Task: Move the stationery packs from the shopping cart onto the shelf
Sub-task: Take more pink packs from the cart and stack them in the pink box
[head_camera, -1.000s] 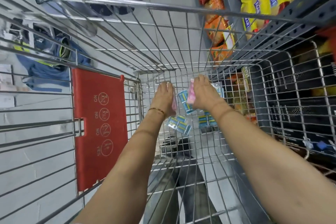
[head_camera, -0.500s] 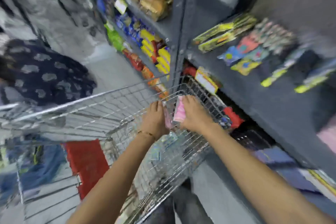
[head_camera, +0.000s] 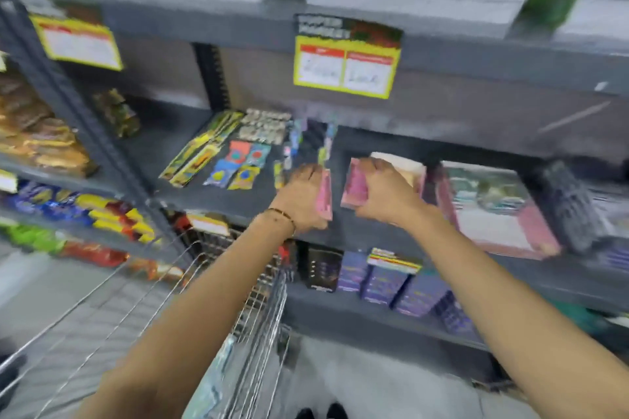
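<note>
Left hand (head_camera: 303, 197) fingers curled tight around a thin pink pack (head_camera: 324, 194), held edge-on, upright. Right hand (head_camera: 381, 190) fingers wrapped over the top of a second pink pack (head_camera: 354, 185), face toward camera, slightly tilted. Both packs held just apart, side by side, over the front part of the grey shelf (head_camera: 245, 197); can't tell if either touches the shelf surface. Thin bracelet (head_camera: 282, 214) on left wrist. Just behind the right hand a cream-coloured pad (head_camera: 405, 163), right of it a large pink-and-white book (head_camera: 493, 207) lying flat on the same shelf. Left of the hands on the shelf: small colourful packets (head_camera: 238, 163), long yellow-green packs (head_camera: 200, 150), a grey blister sheet (head_camera: 265, 126). Yellow price tag (head_camera: 345, 63) hangs from the shelf board above. Wire shopping cart (head_camera: 258, 309) below the left forearm, pushed up against the shelving; bluish packs (head_camera: 214, 381) visible inside it, blurred. Purple boxes (head_camera: 384, 282) on the lower shelf. Snack bags (head_camera: 44, 139) on the left rack. Whole frame motion-blurred.
</note>
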### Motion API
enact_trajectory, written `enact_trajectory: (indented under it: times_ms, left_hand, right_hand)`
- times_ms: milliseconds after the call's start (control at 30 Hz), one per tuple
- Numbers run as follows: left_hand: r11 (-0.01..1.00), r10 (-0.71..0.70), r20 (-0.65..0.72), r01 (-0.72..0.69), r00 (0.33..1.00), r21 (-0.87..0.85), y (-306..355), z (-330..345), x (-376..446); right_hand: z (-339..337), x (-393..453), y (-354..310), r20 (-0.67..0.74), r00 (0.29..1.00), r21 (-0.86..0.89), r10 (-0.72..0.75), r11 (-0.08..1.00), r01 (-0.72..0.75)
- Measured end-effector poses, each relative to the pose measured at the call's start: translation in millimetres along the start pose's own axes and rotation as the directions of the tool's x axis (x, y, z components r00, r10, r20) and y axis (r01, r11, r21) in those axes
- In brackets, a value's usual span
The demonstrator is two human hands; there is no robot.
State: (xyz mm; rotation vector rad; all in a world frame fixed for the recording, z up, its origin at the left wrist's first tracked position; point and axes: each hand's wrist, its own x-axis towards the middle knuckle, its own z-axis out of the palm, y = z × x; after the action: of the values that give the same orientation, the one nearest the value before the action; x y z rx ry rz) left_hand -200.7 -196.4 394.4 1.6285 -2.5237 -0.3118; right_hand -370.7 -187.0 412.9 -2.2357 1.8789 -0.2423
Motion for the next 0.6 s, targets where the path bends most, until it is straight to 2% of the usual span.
enact_trajectory:
  times_ms: [167,233,367,600]
  left_hand:
    - [0.985,0.171,0.113,-0.17,0.979,-0.019,56,-7,70]
    - [0.981,0.192,0.16,-0.192,0.968,-0.017,73,-6,91]
    - [0.983,0.179,0.222,-0.183,0.958,-0.005,82,7,120]
    - [0.984,0.177,0.281,-0.17,0.943,-0.051,67,30,135]
  right_hand:
    - [-16,-5,60,0.006,0.972,0.033,0.237,0.971,-0.237]
    - [-17,-3,74,0.014,0.957,0.057,0.29,0.955,-0.291]
    - [-14,5,88,-0.012,0.95,0.098,0.312,0.946,-0.309]
    - [-2,18,92,0.044,0.954,0.105,0.297,0.948,-0.3]
